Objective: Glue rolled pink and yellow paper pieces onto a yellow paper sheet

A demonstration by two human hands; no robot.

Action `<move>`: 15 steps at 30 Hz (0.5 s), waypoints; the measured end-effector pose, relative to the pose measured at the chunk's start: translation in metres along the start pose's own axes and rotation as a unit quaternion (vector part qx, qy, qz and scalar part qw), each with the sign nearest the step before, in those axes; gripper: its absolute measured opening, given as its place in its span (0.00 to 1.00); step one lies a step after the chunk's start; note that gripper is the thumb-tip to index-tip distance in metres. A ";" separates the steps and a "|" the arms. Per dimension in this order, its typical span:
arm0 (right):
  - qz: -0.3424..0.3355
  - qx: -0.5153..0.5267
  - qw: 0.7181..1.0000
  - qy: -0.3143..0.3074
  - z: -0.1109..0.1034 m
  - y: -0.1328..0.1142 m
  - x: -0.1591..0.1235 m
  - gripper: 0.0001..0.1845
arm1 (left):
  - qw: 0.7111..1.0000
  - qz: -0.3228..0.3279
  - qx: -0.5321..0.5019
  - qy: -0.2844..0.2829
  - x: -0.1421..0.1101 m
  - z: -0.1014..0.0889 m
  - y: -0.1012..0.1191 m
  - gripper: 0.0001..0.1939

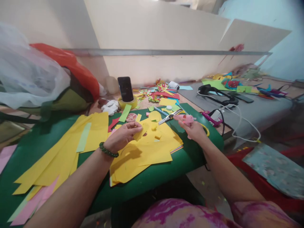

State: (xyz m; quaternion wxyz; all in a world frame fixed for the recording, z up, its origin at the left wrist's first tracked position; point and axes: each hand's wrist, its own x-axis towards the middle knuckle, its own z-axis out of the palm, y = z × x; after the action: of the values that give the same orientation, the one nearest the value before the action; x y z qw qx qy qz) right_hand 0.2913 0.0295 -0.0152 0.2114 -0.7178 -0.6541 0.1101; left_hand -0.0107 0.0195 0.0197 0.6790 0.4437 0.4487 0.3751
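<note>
My left hand (124, 134), with a green bead bracelet at the wrist, pinches a small piece of yellow paper (140, 132) above a stack of yellow paper sheets (142, 158). In my right hand (196, 131) is a pink glue gun (185, 119), held over the right side of the green table surface (190, 158). A box cutter (169, 117) lies just left of the glue gun. On the stack sit a round yellow paper piece (154, 116) and small yellow bits (157, 135). A yellow handle loop (205, 129) shows behind my right wrist; its other end is hidden.
Long yellow paper strips (64, 148) spread at the left. A phone (125, 89) stands upright by a roll of yellow tape (129, 103). Colourful paper scraps (163, 91) pile at the back. At the right are a purple power strip (212, 118) and a white cable (240, 118).
</note>
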 end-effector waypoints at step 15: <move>0.066 -0.054 0.994 -0.074 -0.011 -0.004 -0.006 0.28 | 0.994 0.034 -0.068 0.073 -0.001 0.011 -0.001 0.16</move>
State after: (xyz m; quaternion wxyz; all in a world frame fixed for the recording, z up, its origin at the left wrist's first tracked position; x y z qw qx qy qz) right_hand 0.2916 0.0224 -0.0047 0.1155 -0.7597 -0.6240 0.1418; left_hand -0.0010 0.0151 0.0217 0.6601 0.3827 0.4552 0.4589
